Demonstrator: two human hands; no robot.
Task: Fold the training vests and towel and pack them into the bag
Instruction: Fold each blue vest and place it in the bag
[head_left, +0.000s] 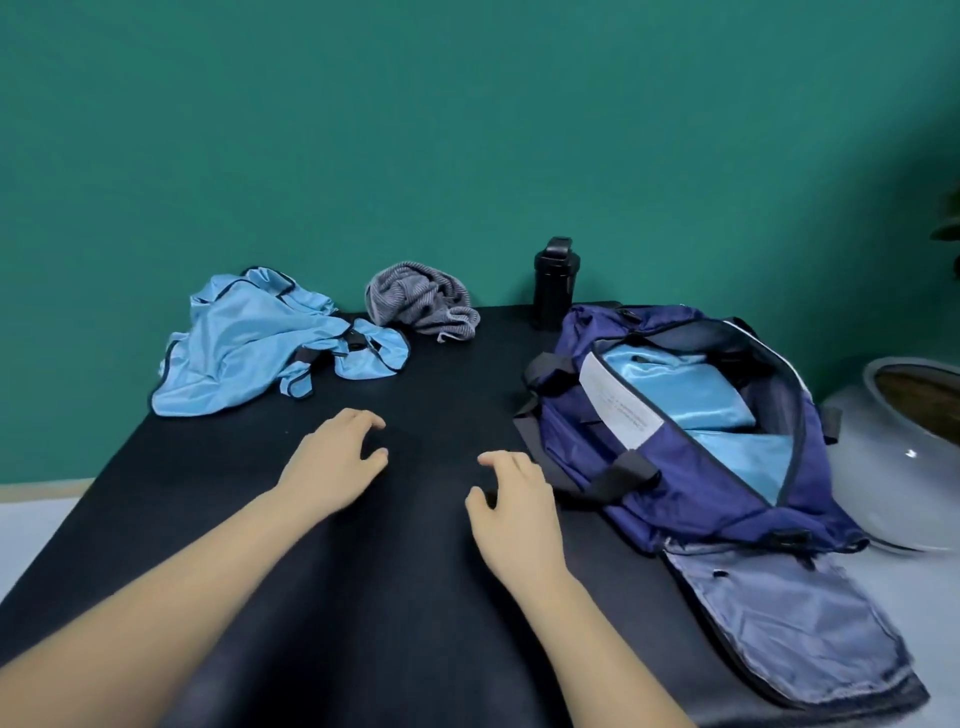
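Covering most of the view: dark tabletop (405, 597). Standing on its right side, unzipped wide: navy bag (701, 499), with folded blue vests (670, 374) already inside. Possible trouble here: grey end flap (779, 613) spread open toward the near edge, easy to catch with a forearm and so to drag the bag.

Lying at the far left, well beyond the left hand (332, 467): crumpled blue vest heap (244, 353), shiny and tangled with its dark trim. Likely to slide or open again if folded in haste; hard to say whether one vest or two.

Sitting behind, against the wall and further from both hands: grey towel (415, 301), bunched up, with a black bottle (553, 286) to its right, perhaps easy to tip by a careless reach.

Holding nothing, fingers relaxed and a little bent, low over the tabletop or touching it (cannot tell which): both hands, the right hand (511, 504) near the bag but apart from it.
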